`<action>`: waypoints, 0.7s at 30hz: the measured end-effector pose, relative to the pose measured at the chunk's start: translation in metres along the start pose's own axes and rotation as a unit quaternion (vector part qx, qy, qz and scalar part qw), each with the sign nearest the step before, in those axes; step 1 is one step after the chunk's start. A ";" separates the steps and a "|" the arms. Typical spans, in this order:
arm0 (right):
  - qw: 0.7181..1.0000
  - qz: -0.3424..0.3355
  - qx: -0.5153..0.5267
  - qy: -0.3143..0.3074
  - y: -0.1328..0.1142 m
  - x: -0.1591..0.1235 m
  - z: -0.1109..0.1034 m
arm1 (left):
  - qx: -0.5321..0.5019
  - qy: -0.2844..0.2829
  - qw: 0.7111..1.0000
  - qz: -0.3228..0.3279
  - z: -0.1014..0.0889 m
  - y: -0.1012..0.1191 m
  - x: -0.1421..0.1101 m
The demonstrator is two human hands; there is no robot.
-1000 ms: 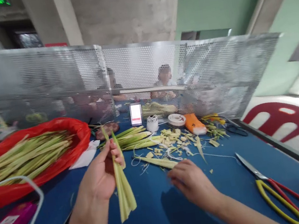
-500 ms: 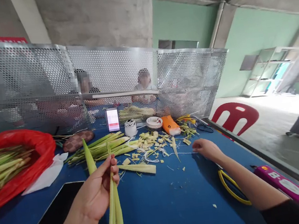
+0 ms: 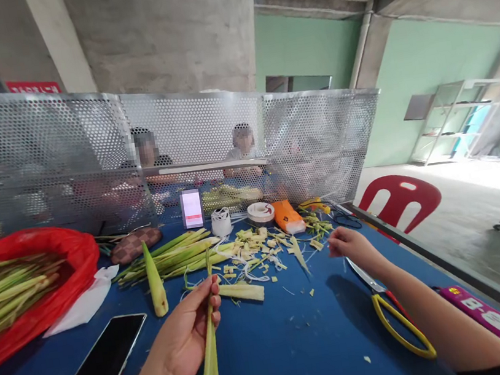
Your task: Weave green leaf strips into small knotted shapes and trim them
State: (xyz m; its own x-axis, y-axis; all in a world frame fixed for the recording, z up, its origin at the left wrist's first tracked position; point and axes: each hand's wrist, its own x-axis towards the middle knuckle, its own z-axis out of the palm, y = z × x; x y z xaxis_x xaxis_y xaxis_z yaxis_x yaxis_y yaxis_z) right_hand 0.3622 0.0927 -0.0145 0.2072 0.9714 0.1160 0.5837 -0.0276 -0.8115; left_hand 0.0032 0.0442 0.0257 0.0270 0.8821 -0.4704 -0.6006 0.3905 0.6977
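Note:
My left hand [image 3: 194,326] is closed round a pale green plant stalk [image 3: 209,367], pinched between thumb and fingers, its narrow tip pointing up and its split lower leaves hanging toward me. My right hand [image 3: 349,249] hovers above the table at the right with its fingers curled together; whether a thread is between them is too small to tell. Below the right forearm lie scissors [image 3: 403,330] with yellow and red handles, partly hidden by the arm. A peeled leaf piece [image 3: 243,292] lies just beyond my left hand, and a pointed green shoot [image 3: 155,281] lies left of it.
A red bag [image 3: 79,249] of stalks is at the left, near a black phone [image 3: 94,374]. Cut scraps [image 3: 258,245], a string spool [image 3: 221,222], a tape roll [image 3: 260,212] and an orange packet [image 3: 288,216] lie before a perforated metal screen [image 3: 193,115]. People sit behind it.
My left hand has moved slightly right with the stalk, and more of the phone shows. The right hand has shifted a little right, and the scissors' blades have come into sight.

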 end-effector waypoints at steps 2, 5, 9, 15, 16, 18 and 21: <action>0.998 0.013 0.051 -0.022 -0.016 -0.007 -0.009 | 0.024 -0.005 1.000 0.003 0.000 -0.003 0.001; 0.992 0.021 0.099 -0.069 -0.050 -0.022 -0.019 | 0.074 -0.036 0.997 0.003 0.000 -0.011 0.001; 0.957 0.019 0.208 -0.200 -0.098 -0.044 -0.017 | 0.127 -0.093 0.988 -0.010 0.002 -0.025 -0.001; 0.931 -0.029 0.249 -0.267 -0.135 -0.059 0.025 | 0.137 -0.171 0.976 0.002 0.006 -0.038 -0.004; 0.926 -0.031 0.252 -0.279 -0.137 -0.060 0.033 | 0.128 -0.185 0.974 0.003 0.006 -0.038 -0.004; 0.917 -0.032 0.260 -0.301 -0.140 -0.061 0.049 | 0.115 -0.210 0.971 -0.007 0.005 -0.039 -0.003; 0.913 -0.029 0.275 -0.300 -0.140 -0.062 0.065 | 0.102 -0.225 0.968 -0.034 0.002 -0.040 -0.001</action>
State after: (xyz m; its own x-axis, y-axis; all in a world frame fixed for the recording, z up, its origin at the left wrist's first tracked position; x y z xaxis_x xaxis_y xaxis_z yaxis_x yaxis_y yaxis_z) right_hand 0.2166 0.0513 0.0550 -0.3752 0.9263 -0.0339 0.0637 -0.0107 -0.9979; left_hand 0.0287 0.0280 -0.0009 0.4342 0.8602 -0.2673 -0.4160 0.4546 0.7876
